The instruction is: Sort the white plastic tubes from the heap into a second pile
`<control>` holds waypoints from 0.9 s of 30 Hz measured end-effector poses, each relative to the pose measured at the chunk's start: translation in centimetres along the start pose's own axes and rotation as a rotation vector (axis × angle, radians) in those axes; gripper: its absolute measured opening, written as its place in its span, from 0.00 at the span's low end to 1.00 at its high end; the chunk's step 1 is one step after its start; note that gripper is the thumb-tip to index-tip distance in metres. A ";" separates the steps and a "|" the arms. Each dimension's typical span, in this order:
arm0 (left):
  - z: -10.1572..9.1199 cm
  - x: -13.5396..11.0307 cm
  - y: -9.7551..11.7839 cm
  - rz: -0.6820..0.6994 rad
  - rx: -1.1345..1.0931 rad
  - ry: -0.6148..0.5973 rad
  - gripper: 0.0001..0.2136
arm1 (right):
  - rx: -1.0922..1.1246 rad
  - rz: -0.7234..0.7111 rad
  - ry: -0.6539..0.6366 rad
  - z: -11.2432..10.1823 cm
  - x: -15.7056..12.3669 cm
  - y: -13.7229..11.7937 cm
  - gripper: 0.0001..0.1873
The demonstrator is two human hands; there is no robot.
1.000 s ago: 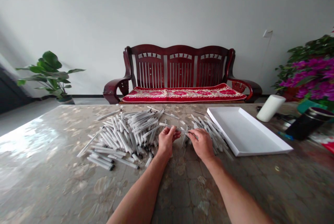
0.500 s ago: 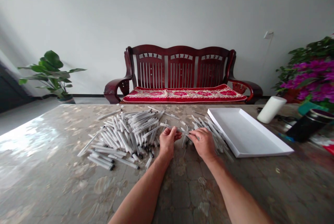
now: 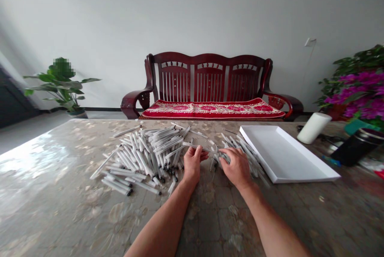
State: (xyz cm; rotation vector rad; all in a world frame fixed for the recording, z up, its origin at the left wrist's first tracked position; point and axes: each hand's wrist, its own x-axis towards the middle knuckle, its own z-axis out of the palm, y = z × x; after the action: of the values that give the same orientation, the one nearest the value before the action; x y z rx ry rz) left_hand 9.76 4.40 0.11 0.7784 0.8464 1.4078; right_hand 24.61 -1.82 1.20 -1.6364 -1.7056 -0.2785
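Observation:
My left hand (image 3: 193, 163) is closed round a whitish translucent pen (image 3: 188, 144), pinched between thumb and fingers. The pen lies nearly level and points toward my right hand (image 3: 237, 165). The thumb and forefinger of that hand are spread apart beside the pen's right end, just above a few loose pen parts (image 3: 213, 163). To the left lies a big heap of similar pens (image 3: 141, 149), many with black ends. A smaller group of whitish pens (image 3: 252, 155) lies beyond and to the right of my right hand, partly hidden by it.
A shallow white tray (image 3: 288, 175) stands right of the pens. Further right are a white roll (image 3: 314, 128), a black cylindrical container (image 3: 357, 147) and purple flowers (image 3: 360, 93). Past the table (image 3: 207, 225) stands a dark red wooden bench (image 3: 210, 77).
The fingers of my right hand have spread from a pinch at the pen's right end and drawn slightly away. My left hand keeps its hold on the pen. The view has shifted slightly.

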 end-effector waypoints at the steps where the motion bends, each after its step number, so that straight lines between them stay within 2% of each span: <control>1: 0.0 -0.1 0.0 -0.004 0.002 -0.005 0.19 | 0.023 -0.006 -0.004 0.0 0.0 -0.2 0.08; 3: 0.1 -0.2 0.1 -0.018 0.002 -0.021 0.19 | 0.056 -0.009 0.001 0.1 0.0 -0.4 0.06; 5: 0.0 -0.1 0.2 -0.027 -0.016 -0.024 0.20 | 0.084 0.000 0.031 0.2 0.1 -0.2 0.07; 8: -0.4 0.5 0.6 -0.019 -0.095 0.054 0.22 | 0.132 0.045 0.140 0.0 0.4 1.2 0.11; 12: -1.0 1.3 0.8 0.001 -0.156 0.178 0.25 | 0.145 0.248 0.393 -1.0 0.9 4.0 0.13; 15: -1.0 1.3 0.7 0.009 -0.121 0.161 0.25 | 0.109 0.413 0.497 -1.6 1.1 5.4 0.14; 17: -0.8 1.1 0.6 0.014 -0.071 0.134 0.25 | 0.034 0.412 0.464 -1.6 1.0 5.5 0.15; 22: -0.7 0.6 0.5 0.079 0.084 0.070 0.22 | -0.170 0.261 0.197 -1.2 0.6 4.0 0.14; 24: -0.7 0.5 0.5 0.118 0.141 0.033 0.20 | -0.147 0.197 0.175 -1.2 0.5 3.2 0.14; 27: -0.5 0.1 0.3 0.155 0.187 -0.047 0.18 | 0.037 0.069 0.163 -1.3 0.6 1.6 0.16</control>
State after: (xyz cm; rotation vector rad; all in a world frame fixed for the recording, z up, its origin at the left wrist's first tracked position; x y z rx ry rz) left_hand 9.15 4.45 0.13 1.0347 0.9053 1.4535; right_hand 26.61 -1.90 1.91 -1.5968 -1.5212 -0.3354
